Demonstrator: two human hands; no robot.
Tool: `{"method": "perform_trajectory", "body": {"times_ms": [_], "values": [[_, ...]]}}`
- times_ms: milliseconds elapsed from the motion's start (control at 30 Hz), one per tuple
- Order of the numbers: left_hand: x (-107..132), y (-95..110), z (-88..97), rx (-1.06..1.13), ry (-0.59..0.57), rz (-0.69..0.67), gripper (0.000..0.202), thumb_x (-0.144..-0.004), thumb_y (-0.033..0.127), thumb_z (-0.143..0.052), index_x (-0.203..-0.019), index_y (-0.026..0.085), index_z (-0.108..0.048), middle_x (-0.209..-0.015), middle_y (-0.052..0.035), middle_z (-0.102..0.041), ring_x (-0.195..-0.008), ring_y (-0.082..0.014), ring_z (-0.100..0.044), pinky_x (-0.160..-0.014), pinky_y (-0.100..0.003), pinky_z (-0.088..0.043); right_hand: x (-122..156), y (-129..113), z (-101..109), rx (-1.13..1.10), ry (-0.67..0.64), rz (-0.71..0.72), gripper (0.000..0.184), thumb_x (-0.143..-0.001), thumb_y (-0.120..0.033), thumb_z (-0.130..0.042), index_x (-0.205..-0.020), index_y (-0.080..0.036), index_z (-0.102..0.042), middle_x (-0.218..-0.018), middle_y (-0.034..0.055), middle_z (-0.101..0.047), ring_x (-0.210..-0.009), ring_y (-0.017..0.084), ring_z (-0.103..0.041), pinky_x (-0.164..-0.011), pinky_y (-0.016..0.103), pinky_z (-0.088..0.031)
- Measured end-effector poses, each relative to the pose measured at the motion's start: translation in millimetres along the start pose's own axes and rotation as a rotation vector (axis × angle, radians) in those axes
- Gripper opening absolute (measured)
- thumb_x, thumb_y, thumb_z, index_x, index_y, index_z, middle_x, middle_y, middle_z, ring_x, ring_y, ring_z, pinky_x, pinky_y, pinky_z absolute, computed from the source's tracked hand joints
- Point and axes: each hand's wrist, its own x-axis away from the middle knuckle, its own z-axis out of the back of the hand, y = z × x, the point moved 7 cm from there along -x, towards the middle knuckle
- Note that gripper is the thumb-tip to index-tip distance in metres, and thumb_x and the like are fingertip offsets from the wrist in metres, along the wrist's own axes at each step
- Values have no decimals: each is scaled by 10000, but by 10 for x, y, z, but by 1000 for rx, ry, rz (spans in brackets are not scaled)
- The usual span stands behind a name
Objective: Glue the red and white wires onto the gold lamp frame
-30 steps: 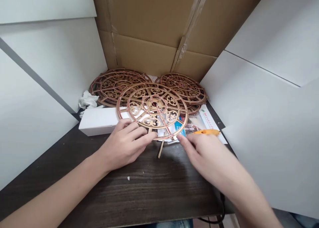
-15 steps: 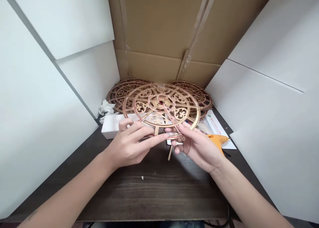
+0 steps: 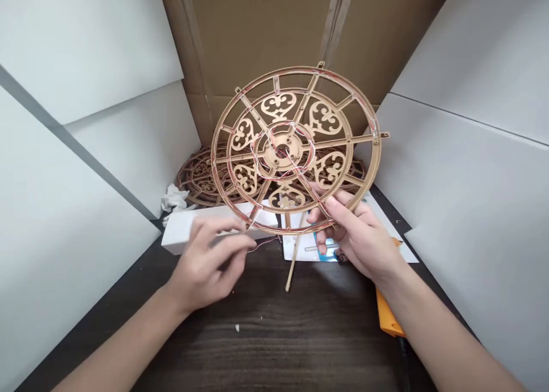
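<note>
A round, gold-coloured openwork wheel frame is held up tilted, with thin red and white wires along its rings, spokes and hub. My right hand grips its lower right rim, thumb on the near face and fingers behind. Just below the lower left rim is my left hand, slightly blurred, its fingers bent and apart with nothing visible between them. A thin wire passes close to those fingertips; whether they touch it is unclear.
More openwork wheels lie stacked at the back. In front are a white box, crumpled tissue, a thin stick and printed paper. An orange glue gun is partly behind my right forearm. White panels and cardboard enclose the table.
The wheel has been raised and tilted up, so its wired face shows more fully. My left hand has come off its rim and moved left and down; my right hand keeps its hold.
</note>
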Motion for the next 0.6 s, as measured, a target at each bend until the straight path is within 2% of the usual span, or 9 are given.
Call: {"method": "perform_trajectory", "body": {"times_ms": [67, 133, 200, 267, 367, 433, 600], "values": [[-4, -185, 102, 18, 123, 151, 257, -827, 75, -684, -1032, 224, -649, -1080, -69, -607, -1032, -247, -594, -945, -429, -462, 25, -18, 34, -7, 2, -4, 341, -979, -403, -649, -1281, -245, -649, -855, -2, -679, -561, 102, -627, -465, 223, -566], [49, -396, 151, 204, 246, 358, 170, -862, 140, -683, -990, 229, -617, -1018, -48, -586, -981, -226, -596, -923, -419, -496, 49, -34, 39, -14, -11, -5, 330, -983, -395, -646, -1280, -250, -653, -867, 2, -685, -569, 100, -633, -478, 221, -574], [142, -568, 63, 589, 318, 586, 102, -913, 208, -662, -986, 236, -594, -976, -27, -579, -862, -184, -619, -783, -359, -563, 71, -42, 16, -28, -46, -1, 302, -991, -381, -637, -1273, -274, -661, -877, 0, -693, -581, 100, -640, -498, 223, -586], [224, -620, -85, 957, 359, 770, 126, -936, 245, -652, -1045, 249, -590, -1041, -27, -603, -859, -178, -662, -701, -325, -608, 89, -43, -19, -45, -94, 10, 280, -1003, -372, -620, -1273, -313, -667, -882, -5, -702, -597, 104, -649, -510, 227, -595], [225, -513, -208, 1209, 316, 827, 266, -955, 249, -620, -1220, 268, -592, -1216, -47, -632, -995, -216, -710, -730, -326, -652, 114, -33, -49, -51, -152, 33, 280, -1023, -365, -586, -1293, -359, -663, -897, -11, -716, -624, 110, -665, -524, 228, -602], [205, -410, -287, 1362, 226, 834, 343, -974, 263, -599, -1317, 268, -591, -1286, -67, -651, -1060, -244, -721, -775, -329, -659, 132, -8, -64, -64, -190, 31, 291, -1033, -366, -568, -1311, -364, -656, -915, -8, -724, -640, 109, -673, -533, 221, -604], [212, -202, -440, 1565, 6, 820, 362, -993, 265, -595, -1353, 269, -637, -1299, -94, -711, -1116, -279, -729, -906, -386, -644, 159, 85, -124, -47, -278, -14, 310, -1048, -354, -536, -1342, -357, -635, -940, -1, -722, -643, 104, -670, -538, 216, -607]]}}
